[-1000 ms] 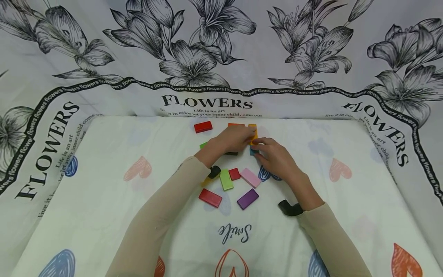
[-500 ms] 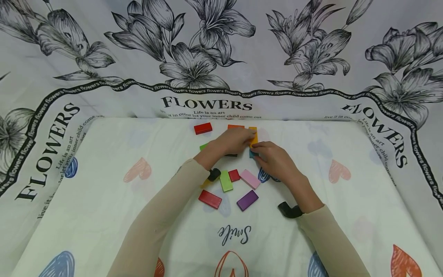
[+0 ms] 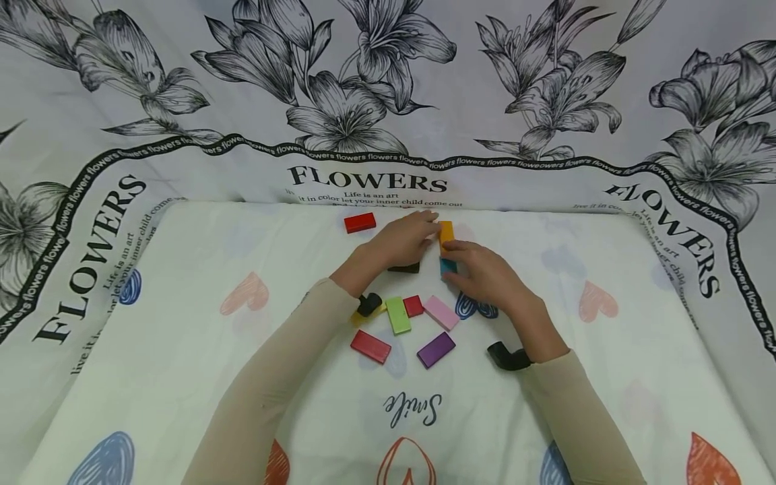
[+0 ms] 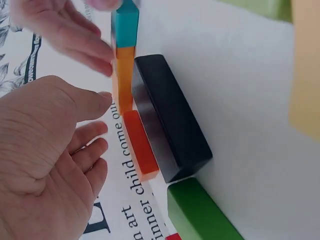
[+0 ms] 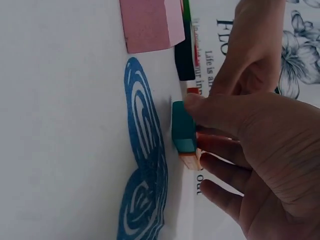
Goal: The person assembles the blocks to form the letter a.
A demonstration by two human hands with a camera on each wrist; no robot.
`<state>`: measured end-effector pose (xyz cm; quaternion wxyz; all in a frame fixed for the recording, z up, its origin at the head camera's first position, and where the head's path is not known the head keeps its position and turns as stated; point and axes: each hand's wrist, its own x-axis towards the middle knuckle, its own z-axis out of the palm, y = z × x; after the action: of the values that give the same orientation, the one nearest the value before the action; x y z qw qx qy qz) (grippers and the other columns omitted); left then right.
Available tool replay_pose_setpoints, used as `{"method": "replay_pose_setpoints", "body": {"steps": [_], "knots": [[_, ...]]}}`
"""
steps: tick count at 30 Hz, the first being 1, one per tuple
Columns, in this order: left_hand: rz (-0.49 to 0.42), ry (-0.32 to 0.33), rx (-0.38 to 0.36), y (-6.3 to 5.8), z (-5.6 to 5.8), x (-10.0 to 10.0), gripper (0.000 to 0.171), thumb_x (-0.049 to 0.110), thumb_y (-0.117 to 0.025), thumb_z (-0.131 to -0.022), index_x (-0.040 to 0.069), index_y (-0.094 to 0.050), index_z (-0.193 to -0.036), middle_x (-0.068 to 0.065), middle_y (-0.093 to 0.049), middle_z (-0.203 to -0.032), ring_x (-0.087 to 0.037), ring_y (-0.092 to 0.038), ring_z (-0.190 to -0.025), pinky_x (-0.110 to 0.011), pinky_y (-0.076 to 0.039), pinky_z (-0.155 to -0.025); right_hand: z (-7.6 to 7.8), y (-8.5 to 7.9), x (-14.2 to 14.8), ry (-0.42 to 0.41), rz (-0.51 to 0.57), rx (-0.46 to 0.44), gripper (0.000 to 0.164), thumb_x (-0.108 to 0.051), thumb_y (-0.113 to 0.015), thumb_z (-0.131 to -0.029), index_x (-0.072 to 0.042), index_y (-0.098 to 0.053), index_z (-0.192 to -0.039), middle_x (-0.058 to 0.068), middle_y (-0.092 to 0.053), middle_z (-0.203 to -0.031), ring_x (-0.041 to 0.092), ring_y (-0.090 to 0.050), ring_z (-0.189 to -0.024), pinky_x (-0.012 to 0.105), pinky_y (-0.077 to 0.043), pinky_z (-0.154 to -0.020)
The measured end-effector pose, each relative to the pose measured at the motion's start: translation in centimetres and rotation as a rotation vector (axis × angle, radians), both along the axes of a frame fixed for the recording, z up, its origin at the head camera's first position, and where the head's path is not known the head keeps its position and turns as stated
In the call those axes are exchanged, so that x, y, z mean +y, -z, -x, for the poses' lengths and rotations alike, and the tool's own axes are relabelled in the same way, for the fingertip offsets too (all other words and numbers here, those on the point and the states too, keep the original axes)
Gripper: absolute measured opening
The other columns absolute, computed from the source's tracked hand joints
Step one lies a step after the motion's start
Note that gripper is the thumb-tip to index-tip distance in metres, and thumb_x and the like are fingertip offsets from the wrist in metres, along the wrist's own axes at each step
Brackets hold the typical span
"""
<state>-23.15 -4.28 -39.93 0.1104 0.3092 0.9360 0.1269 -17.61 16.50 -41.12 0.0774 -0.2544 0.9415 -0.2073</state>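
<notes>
A teal block (image 3: 448, 267) and a yellow-orange block (image 3: 446, 231) stand end to end on the white cloth. My right hand (image 3: 490, 273) holds the teal block, its thumb on a top edge and its fingers reaching along the far side near the yellow-orange block. My left hand (image 3: 400, 241) hovers just left of the pair, holding nothing, its fingers loosely curved. Below it in the left wrist view lie a long black block (image 4: 172, 117), an orange-red block (image 4: 139, 145) and a green block (image 4: 202, 212), partly hidden in the head view.
Nearer me lie a light green block (image 3: 398, 315), a small red one (image 3: 413, 306), a pink block (image 3: 441, 312), a purple block (image 3: 436, 349) and a red block (image 3: 371, 346). A yellow block (image 3: 367, 314) sits by the left wrist. Another red block (image 3: 360, 222) lies far back.
My left hand has let go of the yellow-orange block and drawn back to the left, its fingers loosening. The right hand stays at the teal block.
</notes>
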Motion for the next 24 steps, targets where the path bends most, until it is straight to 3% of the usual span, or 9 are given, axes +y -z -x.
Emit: {"method": "replay_pose_setpoints", "body": {"steps": [4,9,17,24], "knots": [[-0.013,-0.027,-0.017,-0.3,-0.1,-0.3,0.047,0.018,-0.058,-0.109,0.015,-0.055,-0.155,-0.011,-0.042,-0.169,-0.026,-0.031,-0.163,-0.043,-0.027,-0.135,-0.1,0.1,0.0,0.007,-0.029,-0.047,0.053,-0.024,-0.075,-0.100,-0.005,-0.062,-0.147,0.015,-0.054,-0.161,0.036,-0.049,-0.152,0.053,-0.043,-0.124],[-0.018,-0.048,-0.039,-0.5,-0.6,-1.0,0.047,0.018,-0.056,-0.110,0.014,-0.052,-0.157,-0.008,-0.039,-0.172,-0.026,-0.029,-0.164,-0.043,-0.023,-0.136,-0.2,0.3,0.0,0.008,-0.024,-0.022,0.050,-0.020,-0.073,-0.101,-0.004,-0.062,-0.147,0.014,-0.054,-0.160,0.035,-0.049,-0.152,0.052,-0.043,-0.124],[-0.043,-0.079,-0.039,-0.4,-1.9,-3.0,0.048,0.019,-0.056,-0.110,0.014,-0.052,-0.157,-0.008,-0.037,-0.173,-0.029,-0.029,-0.164,-0.046,-0.029,-0.133,-0.4,0.1,-0.1,0.001,-0.032,-0.015,0.048,-0.016,-0.072,-0.101,-0.004,-0.063,-0.146,0.014,-0.052,-0.162,0.036,-0.048,-0.152,0.053,-0.043,-0.124],[-0.059,-0.121,-0.069,-0.2,-3.0,-4.5,0.055,0.022,-0.055,-0.110,0.011,-0.042,-0.163,-0.008,-0.033,-0.174,-0.030,-0.025,-0.165,-0.047,-0.028,-0.134,-0.3,0.2,0.0,0.003,-0.018,-0.031,0.049,-0.018,-0.073,-0.101,-0.004,-0.062,-0.147,0.013,-0.051,-0.163,0.035,-0.047,-0.153,0.053,-0.042,-0.125]]}}
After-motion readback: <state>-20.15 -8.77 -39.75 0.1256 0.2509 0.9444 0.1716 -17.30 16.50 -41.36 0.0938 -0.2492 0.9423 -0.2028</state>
